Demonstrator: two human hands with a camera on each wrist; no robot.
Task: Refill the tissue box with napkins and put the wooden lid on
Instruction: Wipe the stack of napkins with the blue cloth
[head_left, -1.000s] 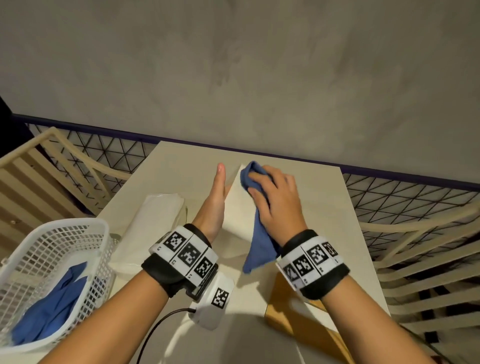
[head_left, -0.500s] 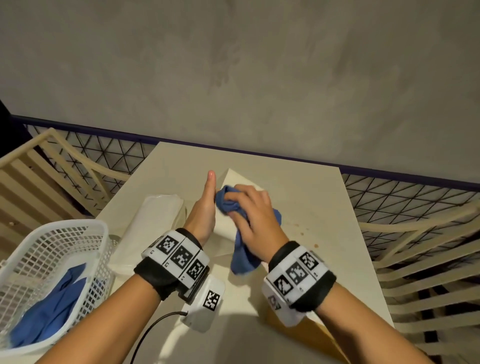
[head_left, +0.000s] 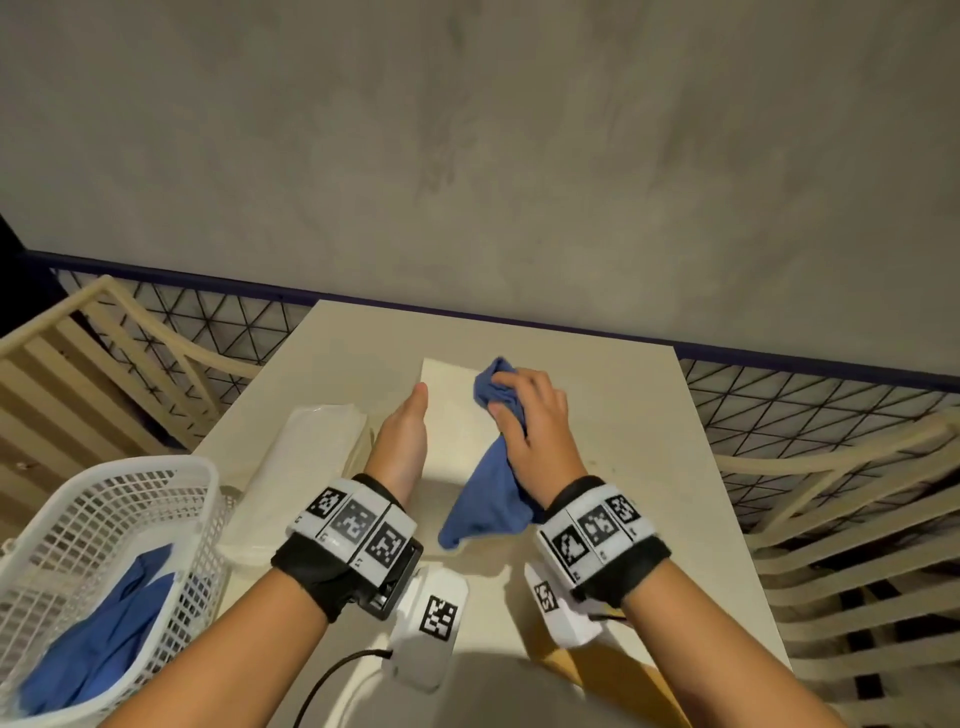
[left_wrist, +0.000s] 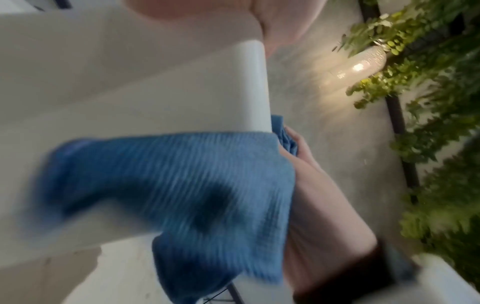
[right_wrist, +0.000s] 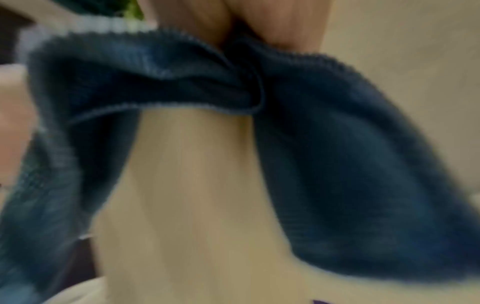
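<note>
A white tissue box (head_left: 451, 415) stands in the middle of the table (head_left: 623, 415), its top without a lid. My left hand (head_left: 415, 400) lies flat and straight against the box's left side. My right hand (head_left: 524, 415) grips a bunched blue cloth (head_left: 488, 499) and presses it on the box's far right part; the cloth's tail hangs down the near side. The left wrist view shows the cloth (left_wrist: 182, 185) draped over the box (left_wrist: 182, 92). A wrapped pack of napkins (head_left: 306, 467) lies left of the box. A corner of the wooden lid (head_left: 576, 670) shows under my right wrist.
A white plastic basket (head_left: 171, 499) with more blue cloths (head_left: 104, 639) stands at the table's near left. Slatted chairs (head_left: 857, 519) flank the table on both sides. A grey wall (head_left: 467, 156) rises behind the far edge.
My right hand has slid the blue cloth across the box, from its near left back toward its far right. The left hand has stayed at the box's left side.
</note>
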